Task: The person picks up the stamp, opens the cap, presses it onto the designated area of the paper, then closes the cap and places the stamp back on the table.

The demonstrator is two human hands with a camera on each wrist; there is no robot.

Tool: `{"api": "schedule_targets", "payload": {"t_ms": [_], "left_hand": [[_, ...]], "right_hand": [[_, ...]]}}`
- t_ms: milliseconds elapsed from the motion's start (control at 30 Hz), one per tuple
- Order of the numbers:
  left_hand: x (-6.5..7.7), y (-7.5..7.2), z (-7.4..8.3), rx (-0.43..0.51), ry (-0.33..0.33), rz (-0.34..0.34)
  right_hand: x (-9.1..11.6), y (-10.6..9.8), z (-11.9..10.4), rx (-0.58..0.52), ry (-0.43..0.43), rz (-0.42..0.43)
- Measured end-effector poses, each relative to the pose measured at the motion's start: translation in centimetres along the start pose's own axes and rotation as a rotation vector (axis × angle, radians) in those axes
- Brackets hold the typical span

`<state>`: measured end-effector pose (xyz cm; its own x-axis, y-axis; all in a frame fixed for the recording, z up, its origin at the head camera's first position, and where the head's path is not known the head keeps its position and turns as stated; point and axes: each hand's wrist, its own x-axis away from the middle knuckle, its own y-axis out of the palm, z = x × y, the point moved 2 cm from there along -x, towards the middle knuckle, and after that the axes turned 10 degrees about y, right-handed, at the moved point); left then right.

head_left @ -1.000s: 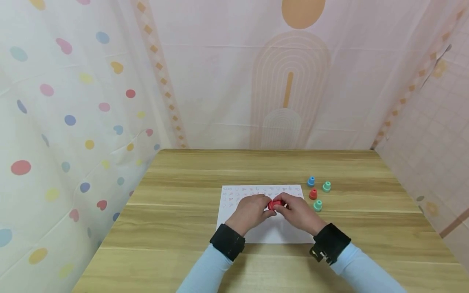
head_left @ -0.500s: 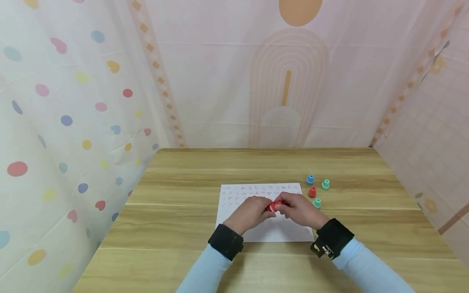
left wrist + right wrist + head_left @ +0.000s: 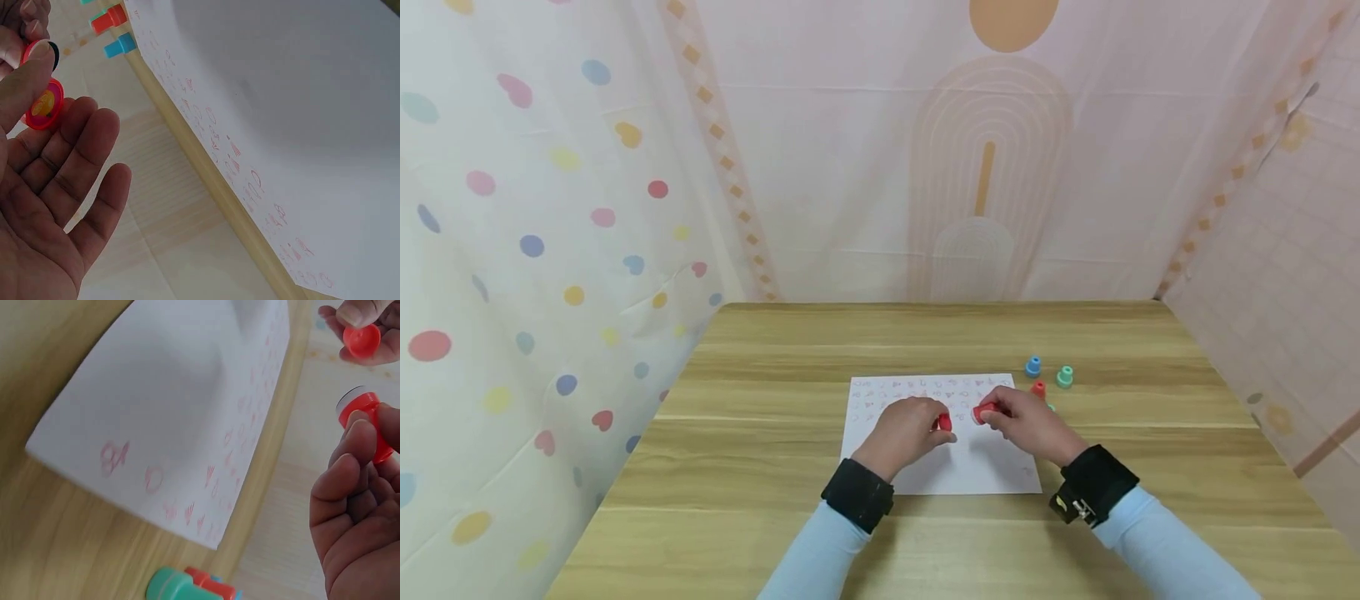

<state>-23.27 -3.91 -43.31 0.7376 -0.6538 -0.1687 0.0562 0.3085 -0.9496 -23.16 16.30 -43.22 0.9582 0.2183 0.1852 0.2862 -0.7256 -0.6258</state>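
My left hand [image 3: 904,435] pinches a small red cap [image 3: 945,422] above the white paper. In the left wrist view, the cap [image 3: 45,107] has a yellow and pink sticker on its face, while the right wrist view shows its hollow inside [image 3: 362,341]. A short distance to the right, my right hand [image 3: 1032,423] grips a red stamp [image 3: 369,419] between thumb and fingers, its pale-rimmed end pointing toward the cap. The two pieces are apart. Rows of small reddish marks run across the far part of the paper [image 3: 940,479], with a few at its near right corner.
Right of the paper stand a blue stamp [image 3: 1033,367], a green stamp [image 3: 1064,377] and a red stamp [image 3: 1038,389]. Another green one [image 3: 1051,408] is mostly hidden by my right hand. Behind the wooden table [image 3: 775,350] hangs a patterned curtain [image 3: 835,167].
The cap and stamp were together between both hands; now they are separated. My right hand has moved right with the stamp, and my left hand slightly left with the cap.
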Motion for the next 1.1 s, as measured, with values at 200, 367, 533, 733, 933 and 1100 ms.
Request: {"api": "schedule_targets", "payload": {"t_ms": [200,367,533,733,933,1100], "left_hand": [[0.0,0.1,-0.2,-0.022,-0.019,0.007],[0.0,0.2,-0.2,-0.037,-0.012,0.007],[0.0,0.1,-0.2,-0.046,-0.011,0.011],[0.0,0.1,-0.2,-0.046,-0.028,-0.001],[0.0,0.0,-0.2,-0.037,-0.017,0.006],[0.0,-0.1,-0.1,-0.037,-0.013,0.015]], "right_hand": [[0.0,-0.6,0.5,0.079,0.007,0.024],[0.3,-0.9,0.9,0.128,0.049,0.023],[0.5,-1.1,1.2,0.177,0.074,0.03],[0.7,-1.2,1.7,0.223,0.044,0.035],[0.6,-1.4,2.4,0.253,0.053,0.06],[0.4,-1.6,2.5,0.303,0.059,0.081]]}}
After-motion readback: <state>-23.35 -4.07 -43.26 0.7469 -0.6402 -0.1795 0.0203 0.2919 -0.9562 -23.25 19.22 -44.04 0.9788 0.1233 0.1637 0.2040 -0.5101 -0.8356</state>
